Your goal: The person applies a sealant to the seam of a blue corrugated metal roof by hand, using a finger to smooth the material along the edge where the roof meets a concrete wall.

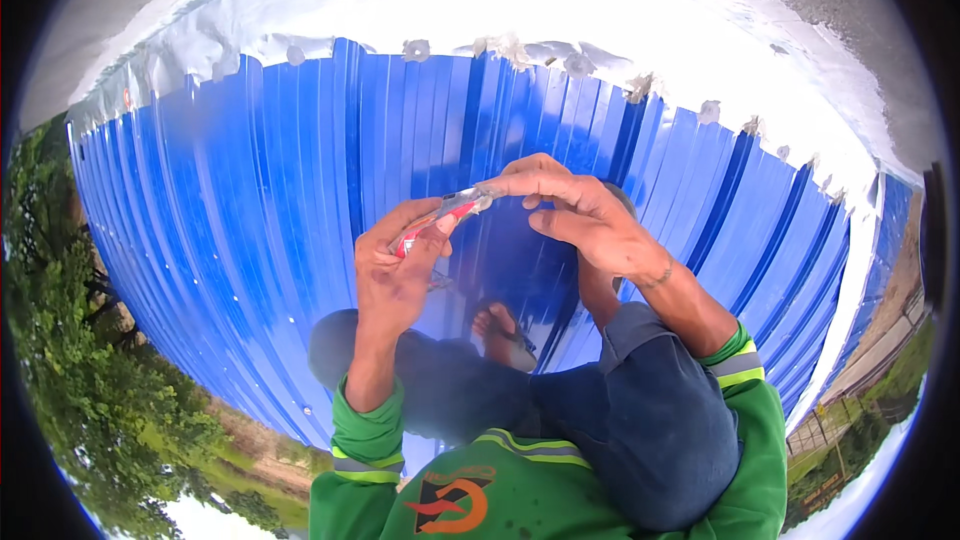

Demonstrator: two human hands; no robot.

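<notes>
My left hand [400, 270] grips a small red packet with clear, crinkled wrapping [455, 210], held tilted up to the right above my lap. My right hand [585, 225] reaches over from the right, its index fingertip touching the packet's upper end while the thumb stays apart from it. Part of the packet is hidden behind my left fingers. Below the hands are my bent legs in dark jeans [655, 420] and a sandalled foot [505, 340].
I sit on blue ribbed metal sheeting [250, 240]. Beyond it runs a white sheet band [420, 10] with ragged grey sealant patches along its edge. Trees [80, 340] lie past the left edge; ground and a fence [830, 420] show past the right edge.
</notes>
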